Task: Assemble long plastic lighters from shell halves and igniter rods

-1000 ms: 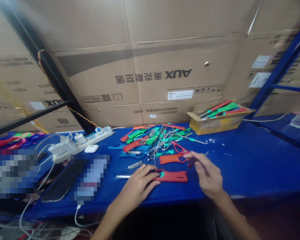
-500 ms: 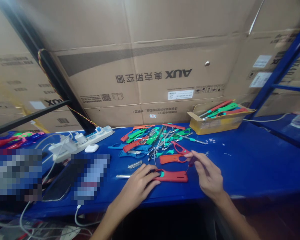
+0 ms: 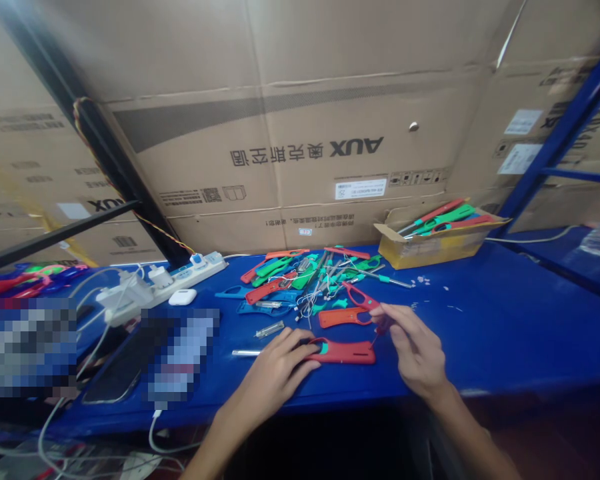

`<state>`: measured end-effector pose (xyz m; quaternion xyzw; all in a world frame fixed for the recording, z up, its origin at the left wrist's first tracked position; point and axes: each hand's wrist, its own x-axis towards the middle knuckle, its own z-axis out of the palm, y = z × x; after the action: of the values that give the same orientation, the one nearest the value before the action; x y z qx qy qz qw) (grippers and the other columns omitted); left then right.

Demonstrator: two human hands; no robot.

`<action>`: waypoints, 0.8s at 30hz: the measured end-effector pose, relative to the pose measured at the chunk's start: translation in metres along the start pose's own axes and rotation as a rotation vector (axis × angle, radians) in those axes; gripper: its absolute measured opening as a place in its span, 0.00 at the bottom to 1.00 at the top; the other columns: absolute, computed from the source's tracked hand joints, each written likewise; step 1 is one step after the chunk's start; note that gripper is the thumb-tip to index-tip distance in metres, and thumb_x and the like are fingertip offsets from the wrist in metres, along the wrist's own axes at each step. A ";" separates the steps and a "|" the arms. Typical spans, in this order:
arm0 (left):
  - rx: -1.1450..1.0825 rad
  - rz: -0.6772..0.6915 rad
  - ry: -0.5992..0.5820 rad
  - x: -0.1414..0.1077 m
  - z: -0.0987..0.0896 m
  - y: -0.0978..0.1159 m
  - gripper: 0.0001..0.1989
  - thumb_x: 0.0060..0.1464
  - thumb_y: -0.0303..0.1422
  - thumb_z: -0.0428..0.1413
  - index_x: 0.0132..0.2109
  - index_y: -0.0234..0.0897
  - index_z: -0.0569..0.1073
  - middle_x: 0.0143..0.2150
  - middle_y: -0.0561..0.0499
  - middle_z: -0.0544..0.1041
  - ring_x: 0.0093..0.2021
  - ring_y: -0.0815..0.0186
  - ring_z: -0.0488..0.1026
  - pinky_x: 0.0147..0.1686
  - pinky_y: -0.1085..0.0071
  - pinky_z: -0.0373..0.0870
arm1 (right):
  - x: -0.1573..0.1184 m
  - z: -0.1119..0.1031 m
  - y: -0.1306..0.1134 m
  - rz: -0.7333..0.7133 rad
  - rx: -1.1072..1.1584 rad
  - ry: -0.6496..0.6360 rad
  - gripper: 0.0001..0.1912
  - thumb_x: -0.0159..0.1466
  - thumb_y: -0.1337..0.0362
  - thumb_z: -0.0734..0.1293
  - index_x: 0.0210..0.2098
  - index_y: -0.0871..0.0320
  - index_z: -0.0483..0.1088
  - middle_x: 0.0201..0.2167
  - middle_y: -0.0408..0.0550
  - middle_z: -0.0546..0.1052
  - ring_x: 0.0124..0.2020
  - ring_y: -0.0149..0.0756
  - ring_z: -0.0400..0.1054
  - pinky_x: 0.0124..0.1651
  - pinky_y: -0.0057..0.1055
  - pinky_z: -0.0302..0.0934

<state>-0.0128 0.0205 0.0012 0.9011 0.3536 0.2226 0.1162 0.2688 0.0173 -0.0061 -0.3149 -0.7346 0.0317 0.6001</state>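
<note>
My left hand [image 3: 286, 360] is closed around the trigger end of a red gas lighter [image 3: 347, 351], which lies flat on the blue table. The lighter's metal tube [image 3: 245, 353] sticks out to the left beneath my wrist side. Pinched in my right hand [image 3: 420, 347] is a small screwdriver [image 3: 381, 327] with a dark reddish handle, partly hidden by the fingers. Its thin shaft slants down to the right end of the lighter. Just behind lie an orange lighter shell [image 3: 341, 317], a red shell piece [image 3: 357, 294] and a clear fuel tank [image 3: 270, 329].
A heap of lighter parts [image 3: 300, 280] lies at the back. A yellow box [image 3: 435, 250] of lighters stands back right, with tiny white bits [image 3: 421, 281] before it. On the left are a power strip [image 3: 200, 272], a white earphone case [image 3: 183, 297], phones [image 3: 127, 363] and cables.
Both hands and the lighter keep almost the same place. The screwdriver handle appears slightly turned between my right fingers.
</note>
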 end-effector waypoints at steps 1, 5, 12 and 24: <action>0.000 0.002 0.003 0.000 0.000 0.000 0.12 0.73 0.36 0.51 0.57 0.42 0.76 0.57 0.46 0.75 0.54 0.57 0.75 0.64 0.51 0.67 | 0.000 0.000 0.000 0.003 0.002 -0.002 0.27 0.72 0.76 0.60 0.66 0.50 0.67 0.48 0.53 0.79 0.45 0.41 0.76 0.42 0.38 0.74; -0.002 0.006 0.004 0.000 0.000 0.000 0.13 0.73 0.36 0.51 0.57 0.42 0.76 0.58 0.45 0.75 0.54 0.57 0.75 0.64 0.51 0.67 | 0.000 0.003 -0.001 0.021 0.021 0.022 0.29 0.71 0.76 0.62 0.68 0.49 0.64 0.44 0.49 0.79 0.40 0.38 0.76 0.40 0.35 0.73; 0.000 0.001 0.000 0.000 0.000 0.000 0.13 0.73 0.36 0.51 0.57 0.42 0.76 0.57 0.46 0.76 0.55 0.57 0.75 0.65 0.51 0.66 | 0.001 0.003 0.002 0.006 0.029 0.010 0.28 0.69 0.76 0.66 0.66 0.49 0.67 0.42 0.48 0.78 0.42 0.38 0.74 0.43 0.36 0.73; -0.020 -0.010 -0.012 0.000 0.000 0.000 0.13 0.73 0.35 0.51 0.57 0.42 0.75 0.58 0.46 0.75 0.56 0.56 0.74 0.65 0.48 0.65 | 0.001 0.002 0.000 -0.030 -0.022 0.033 0.31 0.69 0.79 0.62 0.68 0.49 0.66 0.46 0.50 0.80 0.44 0.40 0.76 0.41 0.35 0.73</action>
<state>-0.0128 0.0206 0.0008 0.8993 0.3552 0.2203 0.1285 0.2667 0.0182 -0.0059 -0.3110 -0.7296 0.0094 0.6090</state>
